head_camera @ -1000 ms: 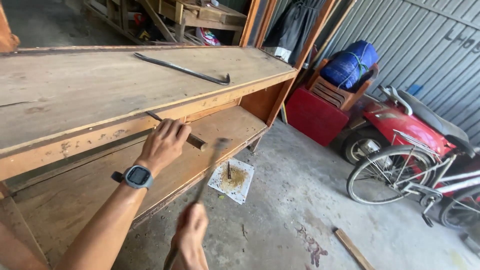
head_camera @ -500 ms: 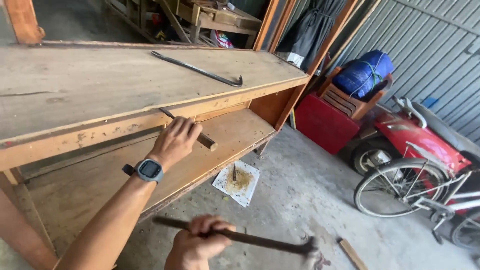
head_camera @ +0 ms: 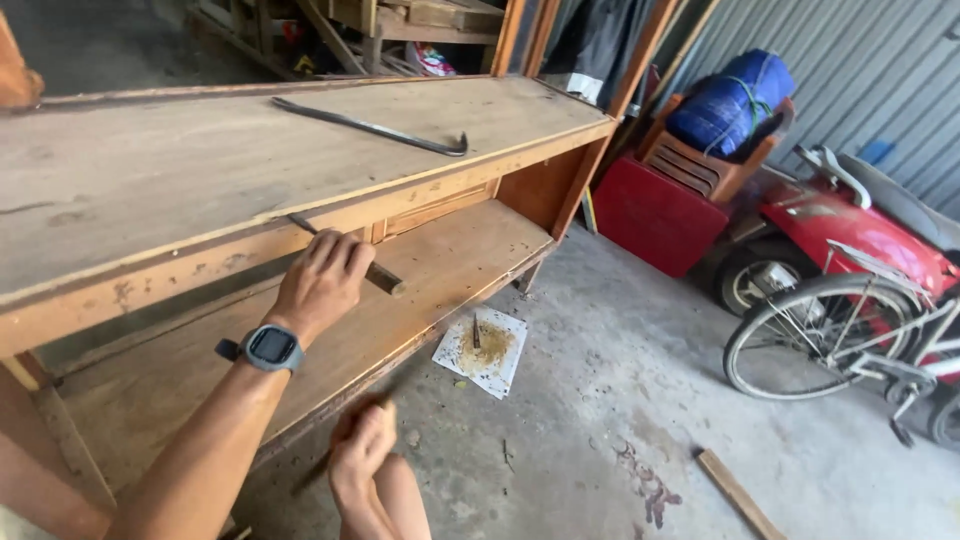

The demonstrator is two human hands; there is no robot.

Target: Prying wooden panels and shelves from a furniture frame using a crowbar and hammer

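My left hand (head_camera: 320,285), with a dark watch (head_camera: 272,347) on its wrist, grips a chisel (head_camera: 384,280). The chisel has a wooden handle, and its metal blade is set against the front edge of a long wooden cabinet (head_camera: 150,180) lying on its side. My right hand (head_camera: 365,445) is lower and nearer to me. It is closed around a dark hammer handle (head_camera: 305,478), of which only a short piece shows below the fist. The hammer's head is hidden. A curved crowbar (head_camera: 375,127) lies on the cabinet's top face.
A white tile (head_camera: 480,352) with rusty dust and a nail lies on the concrete floor. To the right stand a red motorcycle (head_camera: 850,225), a bicycle (head_camera: 805,340), a red box (head_camera: 650,215) and a blue bag (head_camera: 730,100) on a crate. A wood strip (head_camera: 735,492) lies nearby.
Half a second ago the hammer lay level with its head out to the right; my right hand has since swung it in and its head is out of sight. My left hand kept the chisel in place.
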